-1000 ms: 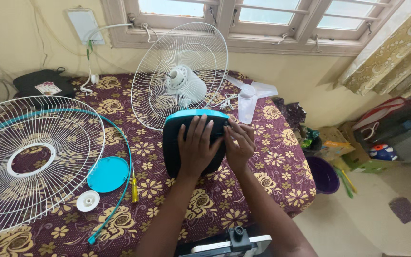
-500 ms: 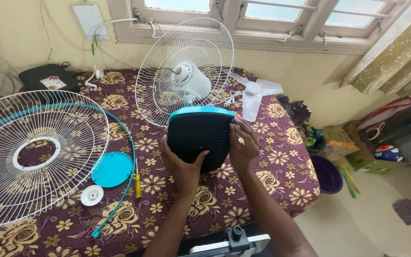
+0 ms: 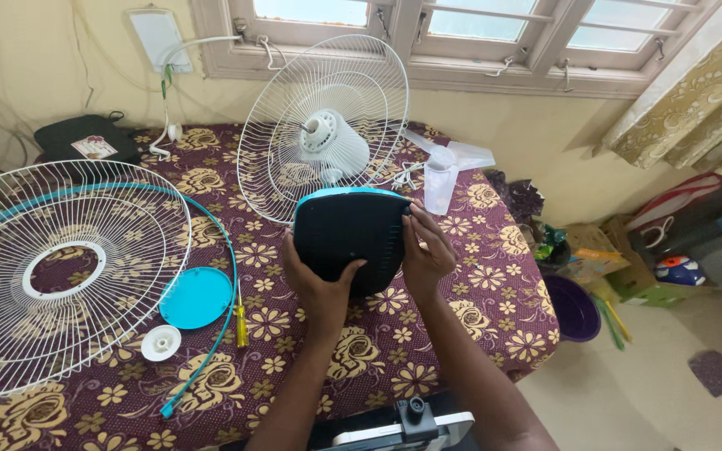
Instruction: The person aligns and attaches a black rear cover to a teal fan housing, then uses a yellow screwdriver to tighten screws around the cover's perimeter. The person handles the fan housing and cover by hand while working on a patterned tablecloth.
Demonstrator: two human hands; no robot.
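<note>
Both hands grip the fan base (image 3: 353,242), a dark, rounded-square plastic piece with a teal rim along its top edge, held upright above the tabletop (image 3: 461,301) with its dark ribbed underside facing the camera. The left hand (image 3: 317,288) cups the base from below and from its left edge, thumb pressed onto the dark face near the lower middle, so the base sits just above and against that palm. The right hand (image 3: 424,250) clasps the base's right edge, fingers curled round the side and thumb lying on the face; the base lies directly to the left of this hand, touching it. Neither hand is slack: both are closed on the base.

Just behind the base stands the rear fan guard (image 3: 323,125), a white wire cage tilted upright with the white motor housing (image 3: 332,142) in its middle. To the right of the base, near its top corner, lies the translucent fan blade (image 3: 443,171). Well to the left of the base lies the front fan guard (image 3: 64,267), flat on the floral cloth, with a teal rim band (image 3: 226,276) curving along its near side. Between that guard and the base lie a teal round cap (image 3: 196,296), a small white nut (image 3: 161,343) and a yellow-handled screwdriver (image 3: 241,321).
</note>
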